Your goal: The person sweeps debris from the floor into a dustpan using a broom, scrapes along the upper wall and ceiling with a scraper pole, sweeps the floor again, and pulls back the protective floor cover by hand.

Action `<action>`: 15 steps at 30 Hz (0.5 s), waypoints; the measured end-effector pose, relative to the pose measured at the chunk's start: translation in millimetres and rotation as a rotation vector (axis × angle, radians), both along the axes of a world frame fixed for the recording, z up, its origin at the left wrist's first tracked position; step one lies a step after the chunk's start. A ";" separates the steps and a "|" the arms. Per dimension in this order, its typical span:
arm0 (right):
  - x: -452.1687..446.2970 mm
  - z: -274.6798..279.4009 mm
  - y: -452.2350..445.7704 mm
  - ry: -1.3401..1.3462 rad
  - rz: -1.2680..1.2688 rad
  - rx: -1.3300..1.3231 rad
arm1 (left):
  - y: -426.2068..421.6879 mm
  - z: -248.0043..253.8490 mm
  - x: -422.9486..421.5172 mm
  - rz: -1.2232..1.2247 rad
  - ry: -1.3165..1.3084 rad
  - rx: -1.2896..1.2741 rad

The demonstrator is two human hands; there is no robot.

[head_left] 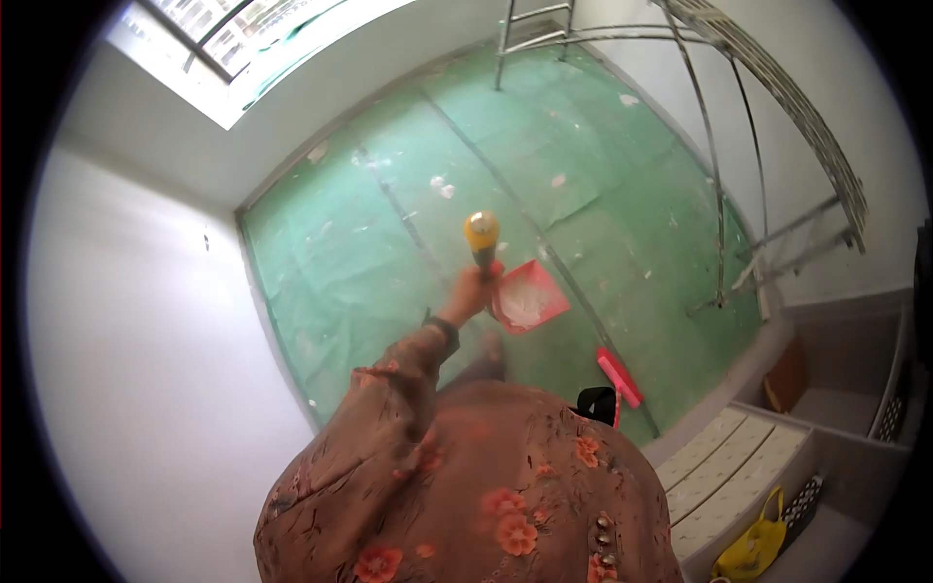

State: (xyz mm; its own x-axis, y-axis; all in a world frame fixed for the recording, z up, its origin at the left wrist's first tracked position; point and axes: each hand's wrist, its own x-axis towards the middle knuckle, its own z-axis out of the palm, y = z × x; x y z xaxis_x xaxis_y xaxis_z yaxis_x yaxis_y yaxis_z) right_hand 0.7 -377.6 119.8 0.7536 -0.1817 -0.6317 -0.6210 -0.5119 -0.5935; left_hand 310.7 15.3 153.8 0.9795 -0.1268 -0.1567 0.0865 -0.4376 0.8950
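My left hand (pixel 470 294) is closed around a dark-necked handle with a rounded, shiny yellow end (pixel 481 231), which points away from me. Just right of that hand is a pink-red dustpan (pixel 544 285) with whitish debris in it. Whether the yellow-ended handle belongs to the dustpan, I cannot tell. Lower right, a broom (pixel 619 377) with a pink-red head shows over the floor; its pink stick runs back toward my body and disappears behind a black object (pixel 596 401). My right hand does not show.
Green sheeting (pixel 321 262) with dark seams and scattered white scraps covers the floor. A metal-legged scaffold or ladder (pixel 714 175) stands along the right wall. Lower right are a slatted pale surface (pixel 724 466), open compartments and a yellow bag (pixel 753 549). A window (pixel 219 39) is upper left.
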 end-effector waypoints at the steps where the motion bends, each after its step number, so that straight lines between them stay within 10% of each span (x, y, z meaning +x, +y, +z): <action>1: 20.1 1.2 6.0 -0.002 0.023 -0.001 | 9.8 1.7 4.1 0.023 0.008 0.049; 15: 232.8 -16.1 40.3 -0.033 0.302 0.023 | 140.1 -13.1 77.2 0.401 -0.083 0.092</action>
